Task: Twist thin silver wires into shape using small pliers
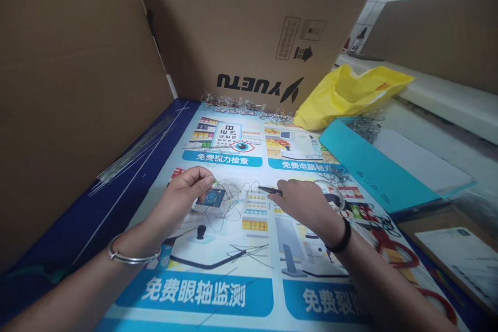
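Near the middle of the printed sheet, my left hand (193,185) is closed in a pinch, thumb against forefinger, on a thin wire (227,197). The wire spreads in loose loops from my fingertips toward the right. My right hand (301,199) is wrapped round a slim black pointed tool (269,190), which looks like tweezers or fine pliers. Its tip points left, close to a small curl of wire; whether it grips the wire I cannot tell. Several straight dark wire pieces (251,251) lie on the sheet below my hands.
Tall cardboard panels (233,21) stand at the left and back. Tangled wire (241,102) lines the back panel's foot. Straight wires (134,145) lie at left. At right are a yellow bag (346,96), a turquoise folder (373,171), a wire heap (365,127) and red-handled scissors (397,254).
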A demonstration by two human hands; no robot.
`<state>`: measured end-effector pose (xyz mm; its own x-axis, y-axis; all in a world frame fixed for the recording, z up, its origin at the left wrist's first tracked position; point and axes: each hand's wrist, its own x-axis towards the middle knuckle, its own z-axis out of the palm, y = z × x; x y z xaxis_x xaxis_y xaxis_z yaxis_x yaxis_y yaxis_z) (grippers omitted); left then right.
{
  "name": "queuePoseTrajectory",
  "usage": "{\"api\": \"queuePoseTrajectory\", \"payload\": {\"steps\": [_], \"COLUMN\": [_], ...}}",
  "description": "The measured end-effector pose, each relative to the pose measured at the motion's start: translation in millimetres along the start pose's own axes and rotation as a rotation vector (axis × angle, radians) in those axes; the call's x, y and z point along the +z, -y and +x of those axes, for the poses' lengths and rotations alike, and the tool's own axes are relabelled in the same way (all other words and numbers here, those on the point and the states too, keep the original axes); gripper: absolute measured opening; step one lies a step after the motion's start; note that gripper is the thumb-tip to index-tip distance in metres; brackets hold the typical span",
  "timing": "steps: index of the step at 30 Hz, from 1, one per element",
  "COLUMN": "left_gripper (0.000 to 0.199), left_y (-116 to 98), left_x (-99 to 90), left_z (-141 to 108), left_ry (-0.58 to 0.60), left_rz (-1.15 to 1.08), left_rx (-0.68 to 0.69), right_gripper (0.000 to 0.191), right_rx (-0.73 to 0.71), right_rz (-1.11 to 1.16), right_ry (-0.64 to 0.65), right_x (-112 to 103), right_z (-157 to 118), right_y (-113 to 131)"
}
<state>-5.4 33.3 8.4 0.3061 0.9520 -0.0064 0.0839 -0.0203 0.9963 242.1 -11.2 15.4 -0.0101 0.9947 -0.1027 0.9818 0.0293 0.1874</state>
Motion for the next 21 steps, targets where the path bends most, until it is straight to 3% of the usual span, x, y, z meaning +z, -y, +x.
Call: {"api": "queuePoseTrajectory", "payload": {"steps": [7, 12, 21], "left_gripper": [0.021, 0.020, 0.020], "left_y": [2, 6, 1], "left_x": [-15.1, -20.8, -18.7], "left_z": [5, 11, 8], "left_ry": [0.100, 0.102, 0.076], "left_rz": [-0.024, -0.107, -0.159], "left_rx": [-0.023, -0.038, -0.026], "right_gripper": [0.035, 0.035, 0.025], "right_rx": [-0.019, -0.063, -0.331], "right_rz": [-0.021, -0.021, 0.176], "right_ry": [0.018, -0.086, -0.211], "right_x": [3, 1, 8], "right_z": [6, 1, -15], "right_y": [-3, -1, 22]}}
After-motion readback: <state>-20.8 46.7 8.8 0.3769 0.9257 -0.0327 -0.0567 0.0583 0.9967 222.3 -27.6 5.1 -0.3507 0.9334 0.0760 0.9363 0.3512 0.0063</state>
